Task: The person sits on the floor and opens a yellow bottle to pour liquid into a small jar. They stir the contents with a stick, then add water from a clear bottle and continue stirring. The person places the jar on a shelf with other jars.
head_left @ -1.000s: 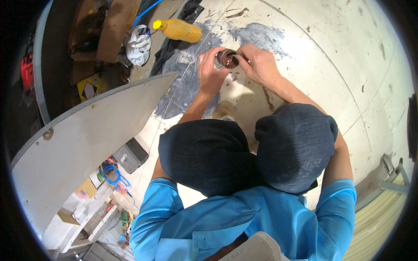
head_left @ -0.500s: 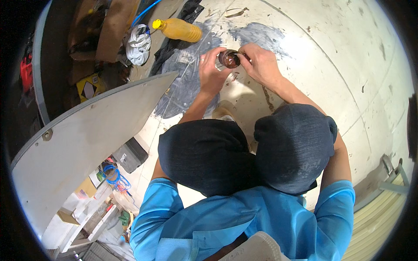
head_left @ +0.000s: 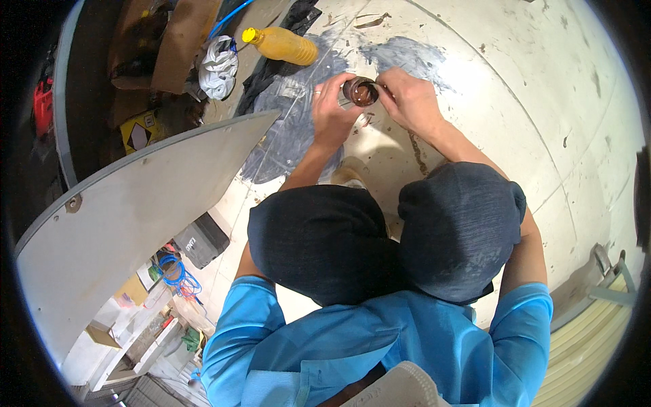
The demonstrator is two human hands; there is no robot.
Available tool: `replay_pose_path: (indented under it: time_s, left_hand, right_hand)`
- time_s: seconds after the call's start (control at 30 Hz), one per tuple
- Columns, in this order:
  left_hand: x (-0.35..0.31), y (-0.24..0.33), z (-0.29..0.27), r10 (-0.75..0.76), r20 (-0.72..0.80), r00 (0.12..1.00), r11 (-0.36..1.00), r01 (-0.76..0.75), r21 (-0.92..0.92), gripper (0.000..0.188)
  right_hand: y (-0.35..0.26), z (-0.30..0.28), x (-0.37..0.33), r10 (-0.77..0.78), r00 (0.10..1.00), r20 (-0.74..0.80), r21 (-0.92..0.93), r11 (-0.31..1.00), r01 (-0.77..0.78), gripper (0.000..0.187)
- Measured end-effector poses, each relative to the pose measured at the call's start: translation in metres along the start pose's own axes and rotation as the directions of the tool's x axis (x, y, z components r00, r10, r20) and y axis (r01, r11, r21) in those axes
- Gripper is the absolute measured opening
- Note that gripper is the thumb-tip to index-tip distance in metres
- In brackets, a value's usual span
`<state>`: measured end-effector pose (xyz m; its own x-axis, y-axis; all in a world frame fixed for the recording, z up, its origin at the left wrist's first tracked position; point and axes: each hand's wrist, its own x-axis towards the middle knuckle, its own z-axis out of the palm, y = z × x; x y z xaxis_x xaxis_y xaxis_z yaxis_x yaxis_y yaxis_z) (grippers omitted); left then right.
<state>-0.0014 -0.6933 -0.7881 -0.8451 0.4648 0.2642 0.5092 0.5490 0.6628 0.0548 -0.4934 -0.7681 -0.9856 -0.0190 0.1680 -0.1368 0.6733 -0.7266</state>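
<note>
My left hand (head_left: 332, 112) is wrapped round a small, round, dark container (head_left: 360, 91), its open mouth facing up and showing glossy brown stuff inside. At the container's right rim my right hand (head_left: 412, 102) is closed in a pinch. A thin dark piece seems to run from those fingertips into the mouth, too small to name. Just beyond the left hand a clear bottle (head_left: 285, 46) of yellow-orange liquid with a yellow cap lies on its side. Grey smears (head_left: 274, 136) stain the floor under and around the left hand.
A large pale curved panel (head_left: 129, 217) stands at my left. Behind it are a cardboard box (head_left: 183, 47), a crumpled white plastic bag (head_left: 218, 69) and black sheeting. A dark case (head_left: 202, 241) and coiled blue hose (head_left: 175, 271) lie lower left. Slatted cream panelling (head_left: 590, 346) is at lower right.
My right fingertips have shifted slightly right, from over the container's mouth to its rim. The left hand keeps its grip, and more of the brown contents shows.
</note>
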Motion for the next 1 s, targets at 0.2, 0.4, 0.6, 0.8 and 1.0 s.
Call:
replay_pose_path:
  time_s: [0.2, 0.4, 0.6, 0.8, 1.0]
  left_hand:
    - [0.0008, 0.0006, -0.0025, 0.003, -0.009, 1.0, 1.0, -0.003, -0.009, 0.059]
    - [0.0034, 0.0024, -0.0024, -0.01, 0.011, 1.0, 1.0, 0.01, 0.007, 0.059]
    - [0.0023, 0.0031, -0.0011, 0.005, -0.008, 1.0, 1.0, -0.005, -0.02, 0.059]
    - [0.0032, 0.0017, -0.0003, -0.014, -0.003, 1.0, 1.0, 0.014, -0.027, 0.059]
    - [0.0024, 0.0007, -0.0003, -0.02, -0.007, 1.0, 0.998, 0.019, -0.057, 0.058]
  right_hand:
    - [-0.0005, 0.0007, -0.0017, 0.03, 0.998, -0.055, 0.116, 0.993, -0.024, 0.011]
    - [-0.0004, 0.002, 0.0008, 0.028, 0.999, -0.046, 0.162, 0.987, -0.02, 0.011]
    - [0.0009, 0.0003, 0.0022, 0.086, 0.994, 0.065, 0.172, 0.98, -0.096, 0.013]
    - [0.0015, 0.003, 0.0006, -0.014, 1.0, 0.016, 0.051, 0.999, 0.013, 0.013]
    - [-0.0015, 0.0022, 0.0008, -0.009, 0.999, -0.048, 0.039, 0.999, 0.011, 0.011]
